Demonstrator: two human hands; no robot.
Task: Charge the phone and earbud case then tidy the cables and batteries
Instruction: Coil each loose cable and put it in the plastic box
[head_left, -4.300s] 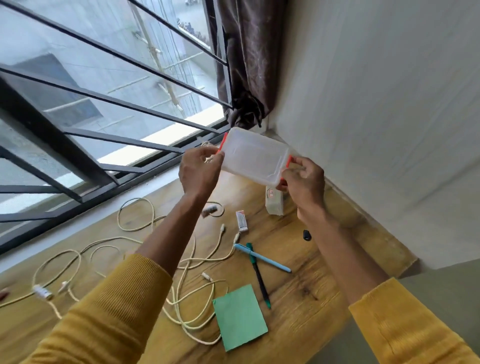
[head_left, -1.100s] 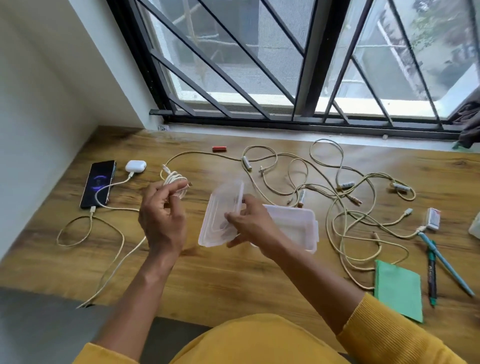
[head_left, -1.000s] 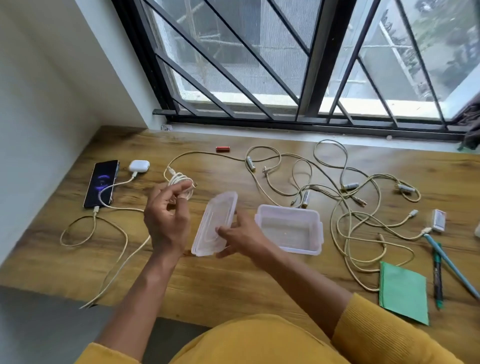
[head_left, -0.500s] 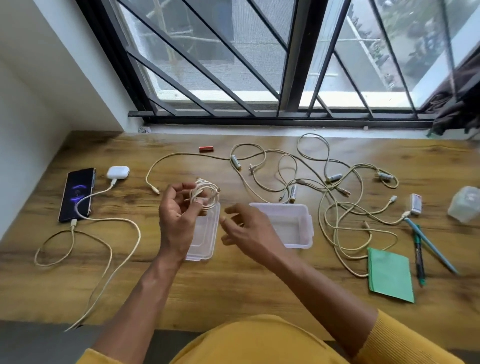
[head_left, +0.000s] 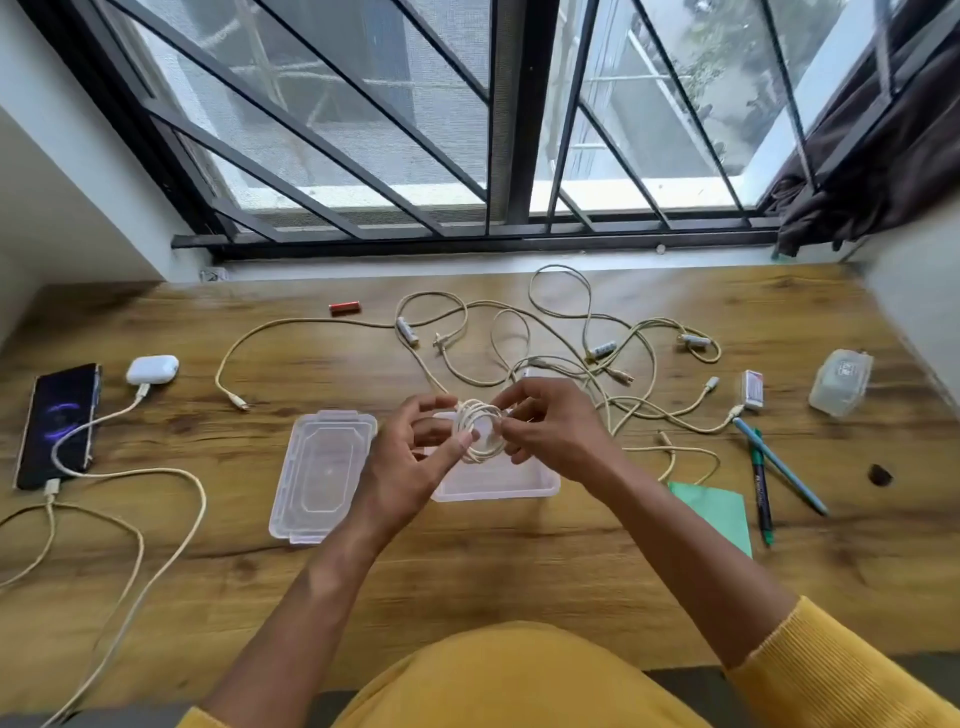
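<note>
My left hand and my right hand both pinch a small coiled cream cable just above a clear plastic box. The box's lid lies flat to its left. At the far left a black phone with a lit screen and a white earbud case each have a cream cable plugged in. A tangle of loose cream cables spreads behind the box. A red battery lies near the window.
On the wooden table, right of the box, lie a green card, two pens, a small white-and-red item and a clear plastic container. A barred window and dark curtain stand behind.
The lid was set down left of the box. My left hand carried the coiled cable rightward over the box, and my right hand came up and took hold of it too.
</note>
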